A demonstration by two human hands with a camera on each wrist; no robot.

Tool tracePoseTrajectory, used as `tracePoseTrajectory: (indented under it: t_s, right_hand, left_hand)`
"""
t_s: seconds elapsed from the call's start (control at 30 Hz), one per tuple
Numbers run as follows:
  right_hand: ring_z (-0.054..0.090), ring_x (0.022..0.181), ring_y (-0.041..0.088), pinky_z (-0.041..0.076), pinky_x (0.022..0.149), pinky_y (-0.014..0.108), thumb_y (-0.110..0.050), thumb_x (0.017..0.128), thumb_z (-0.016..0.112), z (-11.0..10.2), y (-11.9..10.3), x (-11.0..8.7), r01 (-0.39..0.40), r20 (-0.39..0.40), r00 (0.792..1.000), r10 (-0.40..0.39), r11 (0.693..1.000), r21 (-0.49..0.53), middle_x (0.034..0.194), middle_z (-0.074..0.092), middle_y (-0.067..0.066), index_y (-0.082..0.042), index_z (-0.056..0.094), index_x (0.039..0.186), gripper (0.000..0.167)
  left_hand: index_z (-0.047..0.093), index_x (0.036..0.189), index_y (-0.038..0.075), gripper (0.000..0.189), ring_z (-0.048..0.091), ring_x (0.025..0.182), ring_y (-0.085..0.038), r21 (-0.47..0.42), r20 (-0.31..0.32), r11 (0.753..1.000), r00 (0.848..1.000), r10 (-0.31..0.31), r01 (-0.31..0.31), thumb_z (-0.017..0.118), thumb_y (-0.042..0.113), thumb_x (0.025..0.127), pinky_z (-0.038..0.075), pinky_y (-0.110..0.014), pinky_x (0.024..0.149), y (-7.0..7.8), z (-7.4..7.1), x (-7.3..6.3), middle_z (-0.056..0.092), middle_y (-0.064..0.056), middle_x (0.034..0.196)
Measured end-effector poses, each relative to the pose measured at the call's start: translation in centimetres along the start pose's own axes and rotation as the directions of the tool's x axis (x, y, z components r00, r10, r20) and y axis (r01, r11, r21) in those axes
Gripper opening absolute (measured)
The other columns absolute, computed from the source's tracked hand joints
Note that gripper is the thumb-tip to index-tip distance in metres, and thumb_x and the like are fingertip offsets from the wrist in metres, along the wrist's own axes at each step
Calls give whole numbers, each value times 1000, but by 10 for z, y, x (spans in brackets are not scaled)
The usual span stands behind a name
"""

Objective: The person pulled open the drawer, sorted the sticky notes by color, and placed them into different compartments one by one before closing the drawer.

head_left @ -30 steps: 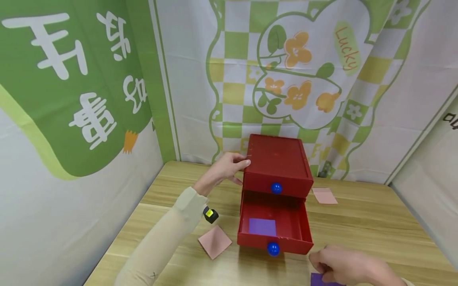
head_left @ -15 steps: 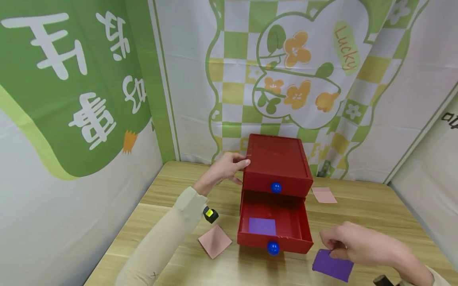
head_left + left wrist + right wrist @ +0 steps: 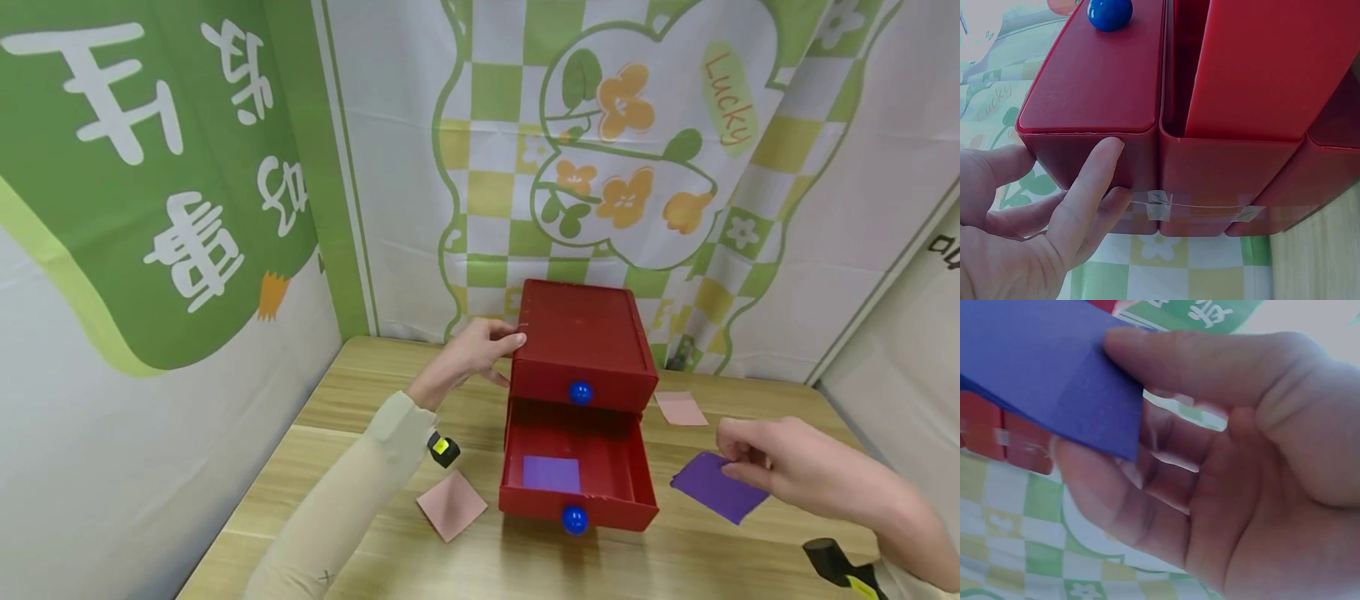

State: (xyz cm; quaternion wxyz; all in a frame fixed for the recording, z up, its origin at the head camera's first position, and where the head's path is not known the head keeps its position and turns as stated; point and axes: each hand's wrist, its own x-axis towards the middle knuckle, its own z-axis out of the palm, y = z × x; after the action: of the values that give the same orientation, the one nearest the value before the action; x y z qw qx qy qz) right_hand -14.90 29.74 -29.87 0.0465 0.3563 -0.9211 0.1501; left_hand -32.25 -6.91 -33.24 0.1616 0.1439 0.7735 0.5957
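Observation:
A red drawer unit [image 3: 585, 329] with blue knobs stands on the table; its top drawer [image 3: 547, 383] is closed. Below that, a drawer [image 3: 641, 479] is pulled out, with a purple sticky note [image 3: 551, 473] lying inside. My left hand [image 3: 476, 350] rests against the unit's upper left side; in the left wrist view its fingers [image 3: 1088, 194] lie extended along the red wall. To the right of the open drawer, my right hand [image 3: 783, 462] pinches another purple sticky note [image 3: 716, 487] between thumb and fingers, held above the table. The right wrist view shows this note [image 3: 1054, 375] close up.
One pink sticky note [image 3: 452, 506] lies left of the open drawer, and a second pink note [image 3: 681, 408] sits to the unit's right. Clear tape [image 3: 1159, 205] joins the unit's stacked sections. Printed cloth [image 3: 495, 150] hangs behind the wooden table [image 3: 360, 375].
My right hand has lifted the purple sticky note from the front right of the table and moved it farther back and to the right. The left hand stays in place.

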Motion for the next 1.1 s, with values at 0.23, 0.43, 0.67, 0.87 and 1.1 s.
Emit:
tracePoseTrajectory:
  t_s: [0.23,0.43,0.67,0.87,1.1]
  right_hand:
    - [50,66,-9,41,49,14,-5,82,77,-6,-12,13,-20,-135,991,13,999,-46,73,52,-20,-28,48,81,36]
    - [52,68,-9,44,51,13,-3,79,79,0,-18,25,-3,-225,974,-5,999,-37,75,54,-19,-27,50,83,38]
    - [54,69,-7,47,52,14,-1,79,78,10,-22,38,13,-236,972,-11,1000,7,77,56,-18,-26,54,86,35]
    - [53,69,-7,49,53,15,-3,80,78,17,-25,50,2,-207,978,3,1000,24,77,59,-16,-25,56,86,32]
    - [41,63,-5,37,52,12,-2,80,78,32,-22,66,45,-180,982,-59,996,-79,69,43,-17,-23,49,79,35]
  left_hand:
    - [54,134,-3,42,56,118,-29,-1,2,1000,1000,2,-2,58,21,100,60,-55,79,1,0,0,58,-18,125]
    - [55,134,-2,41,57,118,-30,4,5,1000,1000,-6,6,57,21,101,61,-54,78,2,0,-1,58,-19,125]
    - [53,136,-3,42,56,120,-31,-6,8,1000,1000,-10,10,56,21,101,61,-54,80,3,1,-2,56,-20,128]
    - [54,133,-3,40,56,119,-31,-9,1,1000,1000,-8,8,56,21,101,61,-55,80,1,1,-1,57,-19,125]
    - [53,135,-4,43,54,123,-32,-1,-3,1000,1000,-6,6,57,22,101,64,-48,73,2,1,0,56,-20,129]
